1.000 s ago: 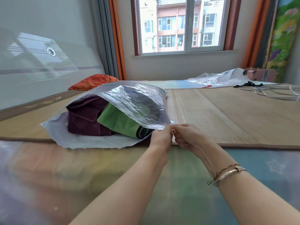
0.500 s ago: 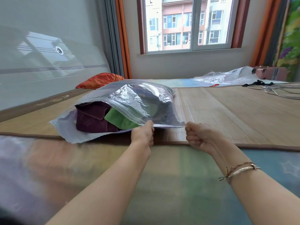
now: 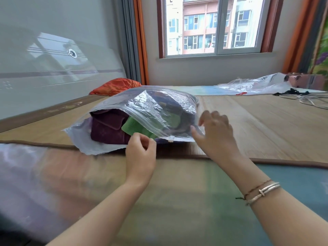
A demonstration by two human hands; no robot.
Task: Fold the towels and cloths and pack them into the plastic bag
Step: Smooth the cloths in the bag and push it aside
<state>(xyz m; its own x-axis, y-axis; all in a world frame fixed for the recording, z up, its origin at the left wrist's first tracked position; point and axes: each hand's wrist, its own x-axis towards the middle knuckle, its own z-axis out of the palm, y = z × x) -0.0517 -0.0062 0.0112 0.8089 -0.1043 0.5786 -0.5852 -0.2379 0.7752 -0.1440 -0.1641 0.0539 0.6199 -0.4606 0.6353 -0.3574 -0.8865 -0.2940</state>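
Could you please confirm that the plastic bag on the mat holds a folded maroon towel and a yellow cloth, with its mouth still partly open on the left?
Not quite: the cloth beside the maroon towel is green, not yellow, as the head view shows. The rest holds: both lie inside the plastic bag on the mat, and the bag's mouth gapes open on the left.

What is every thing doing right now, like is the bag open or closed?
Plastic bag: lying on the mat, mouth partly open on the left.
Zip slider: partway along the bag's edge.
Purple towel: folded, inside the bag.
Green cloth: folded, inside the bag.
Left hand: fingers loosely curled, holding nothing.
Right hand: open, fingers spread by the bag.
Window: closed.
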